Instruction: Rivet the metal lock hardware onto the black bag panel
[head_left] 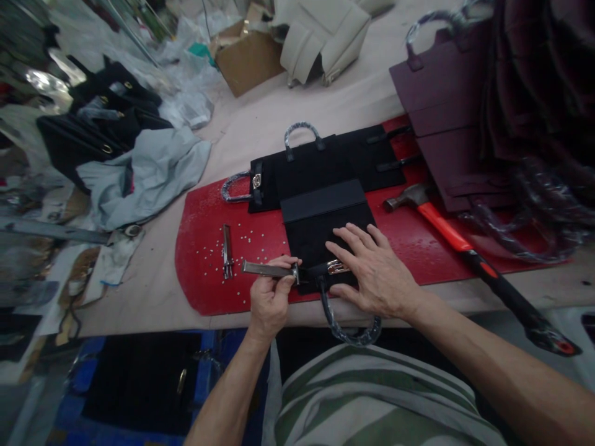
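Note:
My left hand (pixel 270 303) is closed around a metal punch (pixel 267 269), its flat shank pointing left and its tip end near the lower left edge of a black handbag panel (pixel 325 201). My right hand (pixel 376 272) lies flat on that panel with the fingers spread, partly covering a silver clasp (pixel 337 267). From the panel's near edge a plastic-wrapped handle (pixel 356 337) hangs over the table edge. A second pronged metal punch (pixel 227 251) lies left of my left hand among small pale bits.
The panel rests on a red mat (pixel 204 217). Behind it lie more black bag pieces (pixel 320 164) with wrapped handles. A hammer (pixel 446 226) lies at right, near stacked purple bag panels (pixel 450 93). Grey cloth (pixel 149 167) and a cardboard box (pixel 248 62) sit further back.

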Demonstrator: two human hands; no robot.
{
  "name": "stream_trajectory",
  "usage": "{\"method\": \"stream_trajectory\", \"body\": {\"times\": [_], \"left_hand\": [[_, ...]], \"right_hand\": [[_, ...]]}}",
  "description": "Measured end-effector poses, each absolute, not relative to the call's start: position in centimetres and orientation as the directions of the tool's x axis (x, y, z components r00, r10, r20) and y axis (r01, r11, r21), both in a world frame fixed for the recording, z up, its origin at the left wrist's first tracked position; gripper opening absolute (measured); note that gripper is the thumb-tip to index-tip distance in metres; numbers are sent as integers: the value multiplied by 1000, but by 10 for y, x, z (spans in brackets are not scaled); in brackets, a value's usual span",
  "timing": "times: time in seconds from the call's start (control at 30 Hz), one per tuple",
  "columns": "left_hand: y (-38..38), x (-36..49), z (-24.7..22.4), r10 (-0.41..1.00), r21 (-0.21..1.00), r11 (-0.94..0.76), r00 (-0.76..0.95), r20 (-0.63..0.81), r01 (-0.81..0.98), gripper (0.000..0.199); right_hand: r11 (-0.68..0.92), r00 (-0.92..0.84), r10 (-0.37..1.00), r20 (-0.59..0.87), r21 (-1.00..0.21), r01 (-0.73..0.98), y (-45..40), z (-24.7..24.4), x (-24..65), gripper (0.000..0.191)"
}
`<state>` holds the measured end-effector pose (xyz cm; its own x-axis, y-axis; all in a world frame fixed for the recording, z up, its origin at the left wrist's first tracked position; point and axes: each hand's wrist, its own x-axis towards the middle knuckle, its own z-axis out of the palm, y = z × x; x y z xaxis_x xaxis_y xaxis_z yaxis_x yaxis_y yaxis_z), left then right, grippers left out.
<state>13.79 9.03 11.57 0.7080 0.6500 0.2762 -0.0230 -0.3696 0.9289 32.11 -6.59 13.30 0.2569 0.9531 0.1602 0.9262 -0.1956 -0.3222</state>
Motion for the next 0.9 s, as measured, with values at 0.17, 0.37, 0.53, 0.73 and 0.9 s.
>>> {"method": "stream_trajectory", "body": {"times": [0.17,0.37,0.53,0.73,0.9], "left_hand": [[88,134,113,688,947,-316,672,273,-61,10],[84,134,112,711,948,-310,647,277,-66,14],[74,124,112,745,965,-259,626,231,-48,16],[56,109,108,763,980,-174,616,194,-93,17],[47,102,104,766,980,-160,612,197,-115,16]], "right_hand": [[-193,257,952,168,-321,927,-67,131,321,79],[-166,223,959,174,-292,942,-67,129,323,85],[-125,170,974,148,-273,954,-76,129,320,88],[-94,148,976,158,-307,947,-96,127,310,83],[-96,373,838,398,-566,819,-117,130,298,50]]}}
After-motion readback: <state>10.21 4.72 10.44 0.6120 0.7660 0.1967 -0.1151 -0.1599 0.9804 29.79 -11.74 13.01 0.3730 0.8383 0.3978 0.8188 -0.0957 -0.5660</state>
